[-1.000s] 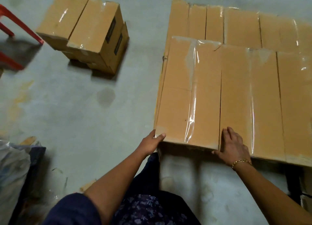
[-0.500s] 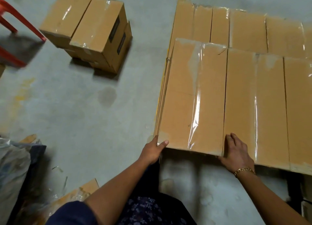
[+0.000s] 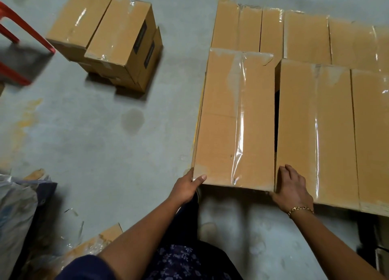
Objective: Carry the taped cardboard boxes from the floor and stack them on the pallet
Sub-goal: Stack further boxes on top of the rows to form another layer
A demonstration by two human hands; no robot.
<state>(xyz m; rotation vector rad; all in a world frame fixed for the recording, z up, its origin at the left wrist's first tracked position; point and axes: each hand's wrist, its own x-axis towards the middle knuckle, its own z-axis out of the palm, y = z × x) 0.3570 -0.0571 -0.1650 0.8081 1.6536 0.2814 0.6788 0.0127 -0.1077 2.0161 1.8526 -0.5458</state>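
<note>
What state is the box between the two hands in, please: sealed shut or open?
Sealed shut. A strip of clear tape runs along the top of the box, and its flaps lie flat.

Matt cardboard box (image 3: 221, 122) — glossy tape (image 3: 239, 128)

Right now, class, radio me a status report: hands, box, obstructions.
Left grip pinches taped box's near-left corner; right grip flat at near-right corner. Box lies flat, dark gap beside neighbouring box. Nothing seen blocking.

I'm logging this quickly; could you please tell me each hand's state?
Left hand: grips the near left corner of the tape-sealed brown cardboard box.
Right hand: open, flat beside its near right corner.
</note>
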